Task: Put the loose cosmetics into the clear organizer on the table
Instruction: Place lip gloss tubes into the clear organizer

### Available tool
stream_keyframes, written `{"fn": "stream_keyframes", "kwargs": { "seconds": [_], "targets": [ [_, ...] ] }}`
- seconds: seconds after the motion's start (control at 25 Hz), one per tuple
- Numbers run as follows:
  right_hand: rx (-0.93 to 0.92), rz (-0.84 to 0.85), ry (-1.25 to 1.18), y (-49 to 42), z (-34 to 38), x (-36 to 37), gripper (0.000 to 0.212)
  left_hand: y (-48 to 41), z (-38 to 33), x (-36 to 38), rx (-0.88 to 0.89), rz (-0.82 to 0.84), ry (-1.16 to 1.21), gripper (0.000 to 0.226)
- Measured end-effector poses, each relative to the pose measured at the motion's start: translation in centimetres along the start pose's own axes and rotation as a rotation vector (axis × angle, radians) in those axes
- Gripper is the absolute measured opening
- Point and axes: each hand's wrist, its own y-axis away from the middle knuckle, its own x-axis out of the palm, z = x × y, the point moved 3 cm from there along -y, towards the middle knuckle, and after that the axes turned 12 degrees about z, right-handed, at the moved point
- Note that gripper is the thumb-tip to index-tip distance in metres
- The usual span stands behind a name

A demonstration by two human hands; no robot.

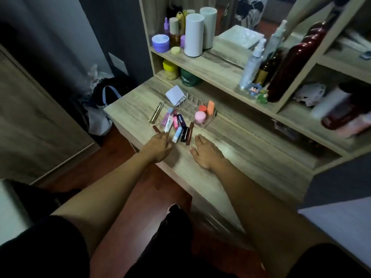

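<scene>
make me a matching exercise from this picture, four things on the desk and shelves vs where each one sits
Things:
1. pink jar
2. gold tube
3. yellow-lidded jar
4. white cylinder

Places:
A. upper shelf, by the mirror
B. inside the clear organizer
C. lower shelf cubby, left end
D. lying on the desk, left of the pile of cosmetics

Pairs: 1-B, 2-D, 3-C, 4-A
</scene>
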Motion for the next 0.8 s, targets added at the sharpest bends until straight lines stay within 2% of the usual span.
{"fn": "stream_keyframes", "kwargs": {
  "seconds": [0.16, 0.28, 0.4, 0.64, 0.8],
  "targets": [
    [0.065, -0.168, -0.215, -5.8, 0.1, -1.7, 0.041, -3.7, 3.0, -1.8, -0.100, -0.078, 0.087, 0.032],
    [0.301, -0.250, -0.479, -9.1, -0.7, -1.8, 0.033, -5.8, 4.8, -2.4, -0.207, -0.148, 0.170, 0.028],
    [0.455, -0.218, -0.595, -10.7, -1.7, -0.9, 0.032, -7.1, 6.4, -2.2, -0.354, -0.165, 0.311, 0.029],
    [0.482, -0.227, -0.674, -12.0, -2.2, -0.8, 0.034, -8.9, 7.5, -1.9, -0.537, -0.221, 0.528, 0.033],
    [0.442, -0.195, -0.656, -12.5, -2.1, -0.9, 0.036, -9.6, 7.3, -1.6, -0.561, -0.235, 0.597, 0.031]
  ]
}}
